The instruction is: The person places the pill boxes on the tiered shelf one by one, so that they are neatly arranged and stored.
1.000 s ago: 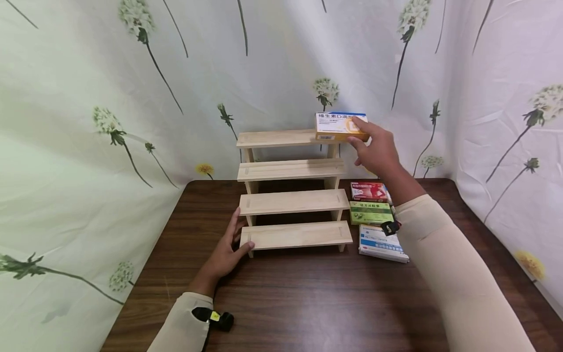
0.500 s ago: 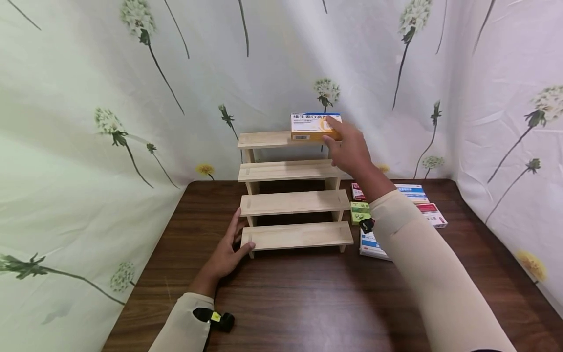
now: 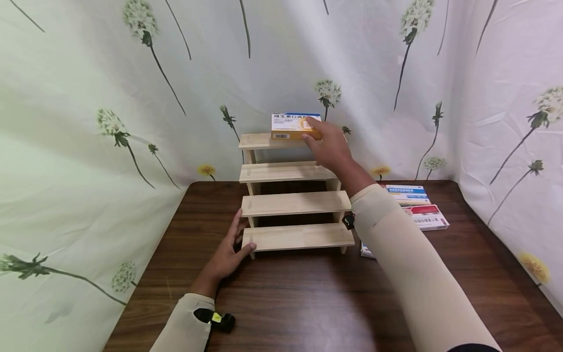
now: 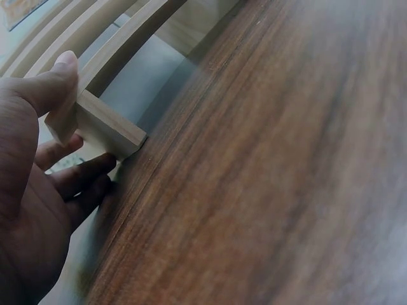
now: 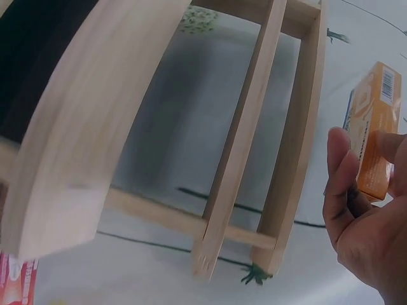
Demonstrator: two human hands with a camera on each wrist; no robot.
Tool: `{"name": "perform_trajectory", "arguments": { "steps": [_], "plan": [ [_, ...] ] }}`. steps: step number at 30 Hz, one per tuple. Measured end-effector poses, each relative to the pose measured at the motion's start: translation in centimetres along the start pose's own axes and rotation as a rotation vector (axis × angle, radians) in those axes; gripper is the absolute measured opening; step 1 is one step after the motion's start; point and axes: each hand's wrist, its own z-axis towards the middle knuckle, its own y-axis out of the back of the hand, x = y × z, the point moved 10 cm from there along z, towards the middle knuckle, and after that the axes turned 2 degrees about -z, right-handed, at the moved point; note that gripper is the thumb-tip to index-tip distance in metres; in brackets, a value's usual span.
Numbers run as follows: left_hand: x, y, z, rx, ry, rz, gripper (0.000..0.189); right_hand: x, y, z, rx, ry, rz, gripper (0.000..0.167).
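A light wooden tiered stand (image 3: 299,203) stands on the table against the backdrop. My left hand (image 3: 226,256) holds its lower left end, the thumb over the bottom step and the other fingers round the side; the left wrist view shows this thumb (image 4: 54,86) on the wood. With my right hand (image 3: 332,149) I pinch a white and orange medicine box (image 3: 288,124) between thumb and fingers at its right end. In the head view the box overlaps the middle of the top step. The right wrist view shows its orange side (image 5: 381,95) and barcode end.
Right of the stand on the dark wooden table (image 3: 299,303) lie a blue and white box (image 3: 409,194) and a red and white box (image 3: 426,218). Other boxes are mostly hidden under my right sleeve (image 3: 409,264). A flowered cloth (image 3: 281,58) hangs behind.
My right hand has carried the medicine box leftward along the top step, from its right end to about its middle. The right forearm now covers more boxes. My left hand has stayed put.
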Motion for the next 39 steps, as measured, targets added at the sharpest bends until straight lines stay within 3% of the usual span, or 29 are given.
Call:
{"name": "perform_trajectory", "arguments": {
  "steps": [15, 24, 39],
  "plan": [
    [-0.4, 0.0, 0.1, -0.005, -0.024, 0.01, 0.103, 2.1, -3.7, 1.6, 0.027, -0.011, 0.012, 0.059],
    [-0.5, 0.1, -0.1, -0.006, -0.006, -0.009, 0.104, 3.3, -5.6, 2.0, 0.061, -0.038, 0.03, 0.06],
    [-0.3, -0.1, 0.1, 0.0, -0.008, -0.007, 0.104, 2.8, -7.7, 2.9, 0.095, -0.112, -0.011, 0.061]
  ]
}}
